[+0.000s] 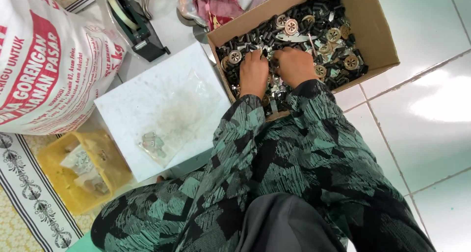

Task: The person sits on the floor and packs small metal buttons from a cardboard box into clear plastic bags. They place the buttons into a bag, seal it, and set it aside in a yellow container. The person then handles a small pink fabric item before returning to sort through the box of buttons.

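both hands reach forward into the cardboard box [378,31]. the left hand [253,73] and right hand [294,65] lie palm down, side by side. their fingers are curled into the small metal parts [314,31], but i cannot tell what they grasp.

Brown cardboard box [378,31], black parts [250,36], yellow tub [54,159], green-black patterned sleeves [294,149].
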